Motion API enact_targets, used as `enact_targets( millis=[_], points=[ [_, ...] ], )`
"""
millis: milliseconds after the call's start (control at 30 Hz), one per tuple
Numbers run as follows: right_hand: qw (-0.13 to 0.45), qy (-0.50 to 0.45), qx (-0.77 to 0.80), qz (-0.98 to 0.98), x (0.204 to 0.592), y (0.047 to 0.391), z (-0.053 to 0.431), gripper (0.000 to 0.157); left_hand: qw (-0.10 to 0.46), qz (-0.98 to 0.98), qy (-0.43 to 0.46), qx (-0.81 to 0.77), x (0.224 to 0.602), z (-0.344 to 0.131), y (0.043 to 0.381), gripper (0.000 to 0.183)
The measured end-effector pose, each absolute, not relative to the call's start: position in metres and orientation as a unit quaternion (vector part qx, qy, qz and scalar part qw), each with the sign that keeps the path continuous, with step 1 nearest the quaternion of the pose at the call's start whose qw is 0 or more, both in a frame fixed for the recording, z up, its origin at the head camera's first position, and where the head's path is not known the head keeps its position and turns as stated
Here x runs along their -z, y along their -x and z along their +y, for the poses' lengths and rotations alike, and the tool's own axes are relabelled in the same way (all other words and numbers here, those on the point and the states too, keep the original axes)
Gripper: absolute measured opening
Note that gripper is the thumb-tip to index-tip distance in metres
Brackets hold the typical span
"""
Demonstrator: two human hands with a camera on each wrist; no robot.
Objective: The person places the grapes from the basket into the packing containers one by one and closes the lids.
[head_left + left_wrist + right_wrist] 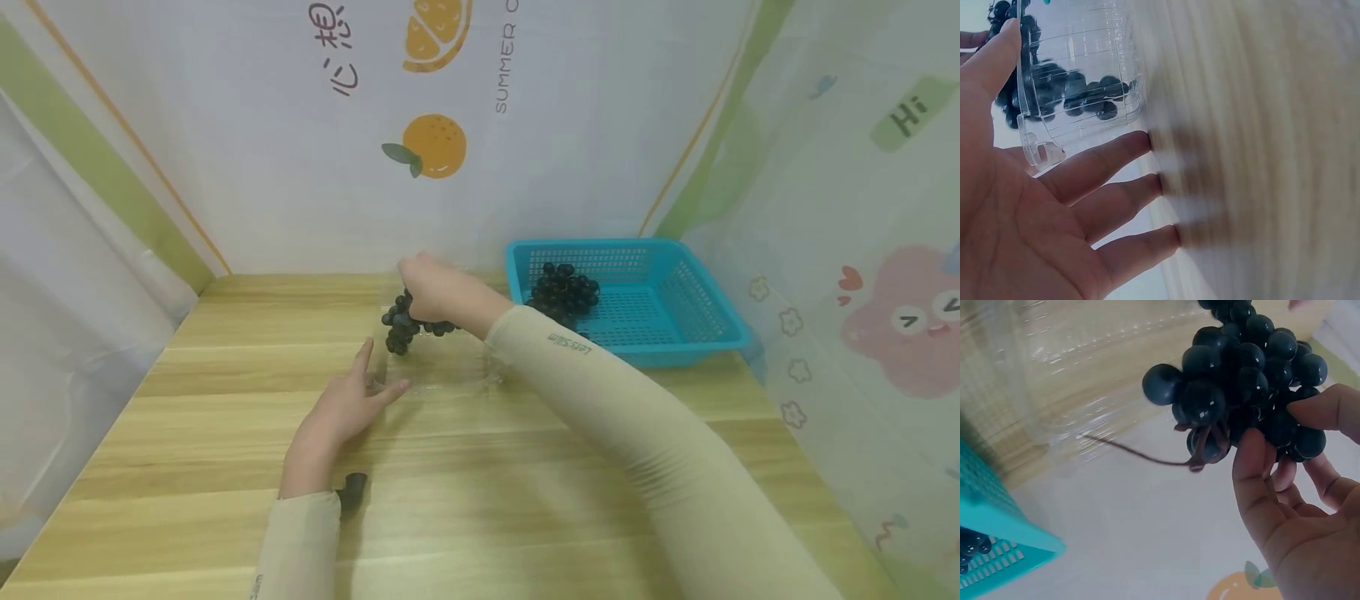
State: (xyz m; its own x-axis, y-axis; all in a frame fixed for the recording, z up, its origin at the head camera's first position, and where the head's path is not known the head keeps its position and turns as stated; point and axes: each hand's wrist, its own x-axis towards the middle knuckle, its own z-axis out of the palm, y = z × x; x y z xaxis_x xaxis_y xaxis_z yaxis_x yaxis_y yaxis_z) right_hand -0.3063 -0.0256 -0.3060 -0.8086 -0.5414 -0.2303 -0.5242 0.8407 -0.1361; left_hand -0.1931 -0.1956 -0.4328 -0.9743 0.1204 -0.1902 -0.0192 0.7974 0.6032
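My right hand (442, 290) grips a bunch of dark grapes (1241, 375) by its stem end, with thumb and fingers around the berries and a thin brown stem sticking out. The bunch hangs over a clear plastic box (442, 371) on the table. At the box's near left corner is my left hand (347, 404), its thumb and fingers spread. In the left wrist view, its fingertips (1141, 140) reach the tabletop beside the box (1085, 44), and grapes show through the clear wall.
A blue plastic basket (720, 337) stands at the back right, holding more dark grapes (562, 292). Near my left wrist lies a small black object (352, 490). A printed white curtain (300, 183) hangs behind the wooden table (187, 433).
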Motion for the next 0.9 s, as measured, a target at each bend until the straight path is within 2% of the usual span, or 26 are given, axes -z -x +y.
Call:
enact_targets(
  millis=[100,433,900],
  points=[
    [0.141,0.268,0.044,0.952,0.311,0.31,-0.02,0.063,0.112,0.942,-0.024,-0.316,0.432,-0.194,0.193,0.11],
    [0.144,0.247,0.031,0.958,0.335,0.312,-0.001,0.027,0.12,0.942,-0.013,-0.313,0.431,-0.193,0.193,0.11],
    [0.161,0.234,0.028,0.958,0.353,0.323,0.011,0.018,0.118,0.941,-0.013,-0.318,0.431,-0.193,0.192,0.111]
  ],
)
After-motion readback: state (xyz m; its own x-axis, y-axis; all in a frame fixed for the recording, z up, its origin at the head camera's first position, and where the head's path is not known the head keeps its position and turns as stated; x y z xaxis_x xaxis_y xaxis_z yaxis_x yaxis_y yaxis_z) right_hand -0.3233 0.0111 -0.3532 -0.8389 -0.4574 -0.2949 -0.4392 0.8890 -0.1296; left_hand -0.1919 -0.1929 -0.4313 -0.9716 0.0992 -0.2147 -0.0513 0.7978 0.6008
